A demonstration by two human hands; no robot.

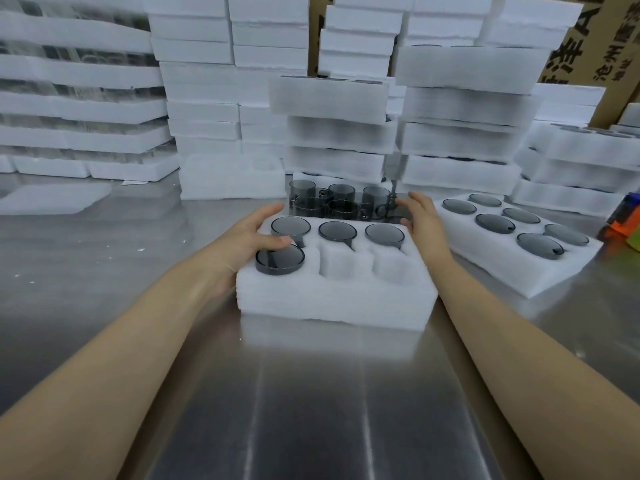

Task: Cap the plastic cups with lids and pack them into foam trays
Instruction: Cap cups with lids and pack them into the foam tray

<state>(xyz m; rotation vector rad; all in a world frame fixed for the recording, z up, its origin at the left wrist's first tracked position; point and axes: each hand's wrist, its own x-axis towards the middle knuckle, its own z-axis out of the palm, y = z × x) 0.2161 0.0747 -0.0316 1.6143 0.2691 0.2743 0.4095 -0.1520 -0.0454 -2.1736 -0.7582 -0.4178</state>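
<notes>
A white foam tray [332, 299] lies in front of me on the steel table. Four of its slots hold grey capped cups: three in the back row [337, 231] and one at the front left [280, 259]. The front middle slot [337, 263] and the front right slot are empty. My left hand [251, 237] lies against the tray's left side, thumb touching the front-left lid, fingers fairly straight. My right hand [420, 220] rests at the tray's far right corner, fingers extended. Several uncapped grey cups [341, 202] stand just behind the tray.
A second foam tray [519, 271] filled with capped cups lies to the right. Stacks of foam trays [332, 133] wall off the back, with cardboard boxes [581, 46] behind them. Coloured objects [620, 223] sit at the right edge. A loose foam sheet [52, 199] lies far left.
</notes>
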